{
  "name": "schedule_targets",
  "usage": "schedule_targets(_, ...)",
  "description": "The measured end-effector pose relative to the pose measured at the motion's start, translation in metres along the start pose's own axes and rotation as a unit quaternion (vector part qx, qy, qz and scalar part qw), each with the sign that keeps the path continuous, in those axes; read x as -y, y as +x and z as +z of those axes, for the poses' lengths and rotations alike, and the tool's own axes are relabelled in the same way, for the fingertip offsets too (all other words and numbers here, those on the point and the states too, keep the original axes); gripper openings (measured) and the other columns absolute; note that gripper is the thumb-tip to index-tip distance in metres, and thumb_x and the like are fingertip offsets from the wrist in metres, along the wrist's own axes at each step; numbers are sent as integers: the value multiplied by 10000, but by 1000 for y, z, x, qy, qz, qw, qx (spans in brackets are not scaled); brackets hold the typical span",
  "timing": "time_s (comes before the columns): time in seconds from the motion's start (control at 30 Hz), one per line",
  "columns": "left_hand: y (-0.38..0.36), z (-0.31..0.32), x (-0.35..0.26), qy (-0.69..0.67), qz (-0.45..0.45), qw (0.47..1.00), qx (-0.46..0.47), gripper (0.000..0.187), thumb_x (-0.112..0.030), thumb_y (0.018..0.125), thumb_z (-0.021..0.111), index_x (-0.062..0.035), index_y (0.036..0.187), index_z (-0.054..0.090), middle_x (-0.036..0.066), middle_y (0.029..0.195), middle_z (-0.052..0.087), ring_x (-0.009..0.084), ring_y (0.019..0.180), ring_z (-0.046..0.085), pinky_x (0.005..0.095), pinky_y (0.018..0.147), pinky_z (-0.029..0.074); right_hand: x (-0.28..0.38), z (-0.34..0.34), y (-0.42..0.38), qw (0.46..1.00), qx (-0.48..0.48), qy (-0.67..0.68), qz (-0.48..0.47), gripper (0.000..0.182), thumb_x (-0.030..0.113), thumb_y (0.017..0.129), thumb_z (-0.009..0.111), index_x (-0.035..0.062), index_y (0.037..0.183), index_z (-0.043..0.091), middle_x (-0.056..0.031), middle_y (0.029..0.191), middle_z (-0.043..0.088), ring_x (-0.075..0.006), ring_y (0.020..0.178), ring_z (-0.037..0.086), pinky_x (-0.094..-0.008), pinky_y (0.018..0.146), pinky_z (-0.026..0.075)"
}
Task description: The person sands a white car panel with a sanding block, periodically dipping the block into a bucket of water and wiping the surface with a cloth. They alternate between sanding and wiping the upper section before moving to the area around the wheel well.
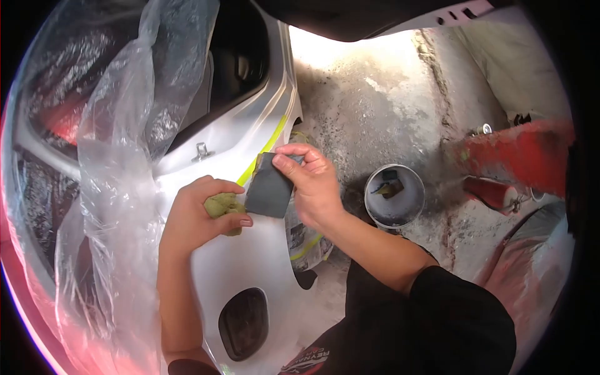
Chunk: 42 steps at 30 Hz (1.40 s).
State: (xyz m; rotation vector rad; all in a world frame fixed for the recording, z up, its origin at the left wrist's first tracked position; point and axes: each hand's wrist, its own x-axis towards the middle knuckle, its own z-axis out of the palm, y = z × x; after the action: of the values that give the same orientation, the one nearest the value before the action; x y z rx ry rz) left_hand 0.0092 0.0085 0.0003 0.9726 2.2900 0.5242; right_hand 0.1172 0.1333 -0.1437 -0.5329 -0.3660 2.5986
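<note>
Head-worn wide-angle camera, looking forward and down, close above a pale car panel [228, 265]

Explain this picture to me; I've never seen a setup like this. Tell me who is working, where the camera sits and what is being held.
There is no machine doing the work here, just a person's two bare hands. The single picture comes from a camera worn on the head, looking forward and down.

The left hand grips a yellow-green lump that looks spongy. The right hand pinches a dark grey sheet, perhaps sandpaper.

Both hands are over a whitish car panel. A strip of bright yellow tape runs along it, and clear plastic sheeting drapes the car at picture left. On the floor stands a round bucket with dark pieces inside.
</note>
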Motion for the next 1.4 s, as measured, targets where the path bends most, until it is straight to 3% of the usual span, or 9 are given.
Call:
schedule_targets(0.43, 0, 187, -37, -62, -74, 980, 176, 142, -79, 783, 752, -38, 917, 727, 91, 894, 691, 206, 873, 670, 316, 809, 517, 98, -203, -100, 966, 85, -211, 124, 361, -43, 786, 774, 6, 1124, 660, -26, 932, 657, -95, 895, 626, -265, 808, 516)
schedule_targets(0.57, 40, 312, 17, -20, -40, 982, 183, 336, -79, 744, 779, -80, 1067, 688, 113, 1048, 673, 299, 998, 655, 364, 904, 507, 129, -338, -127, 896, -158, -369, 190, 273, 59, 840, 764, 10, 1096, 681, -47, 955, 686, -123, 885, 647, -261, 754, 527)
schedule_targets(0.67, 87, 430, 65, -74, 51, 977, 191, 491, -50, 767, 741, -84, 1238, 604, 158, 1158, 601, 341, 1133, 577, 389, 992, 451, 136, -441, -125, 878, -441, -184, 27, 251, 168, 958, 643, -1, 1124, 560, -108, 1028, 597, -208, 851, 681, -429, 603, 633)
schedule_targets(0.77, 134, 549, 105, -84, 99, 976, 173, 507, -64, 794, 722, -79, 1279, 571, 189, 1196, 564, 386, 1150, 549, 430, 993, 445, 126, -565, -86, 727, -540, -388, -169, 307, 194, 957, 637, -25, 1143, 528, -139, 1037, 592, -245, 899, 676, -356, 601, 605)
schedule_targets(0.9, 169, 663, 159, 7, 118, 975, 191, 486, -127, 817, 715, -86, 1283, 582, 196, 1195, 593, 404, 1127, 560, 469, 961, 458, 113, -681, 5, 702, -516, -453, -189, 378, 212, 957, 659, -2, 1244, 538, -139, 1168, 612, -219, 1022, 617, -372, 726, 582)
schedule_targets(1.0, 168, 709, 194, 87, 111, 956, 257, 445, -158, 825, 730, -86, 1249, 614, 196, 1140, 642, 394, 1050, 609, 463, 905, 489, 99, -659, 36, 673, -512, -513, -145, 357, 223, 935, 641, -22, 1177, 546, -257, 1085, 659, -382, 1027, 656, -429, 874, 503)
schedule_targets(1.13, 158, 757, 211, 35, 33, 956, 289, 385, -251, 871, 688, -101, 1222, 638, 200, 1141, 663, 406, 1047, 633, 476, 893, 517, 59, -581, 1, 672, -419, -580, -193, 240, 158, 972, 575, 0, 1145, 520, -230, 1045, 681, -382, 962, 682, -414, 855, 514)
schedule_targets(1.2, 150, 777, 218, 58, -27, 967, 248, 402, -288, 858, 703, -98, 1210, 658, 198, 1200, 645, 395, 1057, 640, 480, 915, 517, 24, -545, -28, 717, -394, -549, -172, 181, 85, 984, 576, 7, 1133, 506, -142, 995, 628, -197, 955, 630, -311, 850, 499)
schedule_targets(1.4, 145, 868, 282, 206, 41, 938, 275, 410, -329, 885, 710, -54, 1176, 624, 194, 1061, 644, 346, 936, 653, 468, 825, 523, -38, -543, -79, 696, -240, -624, -263, 302, -83, 967, 505, -41, 1241, 385, -181, 1195, 542, -231, 1089, 643, -291, 946, 474)
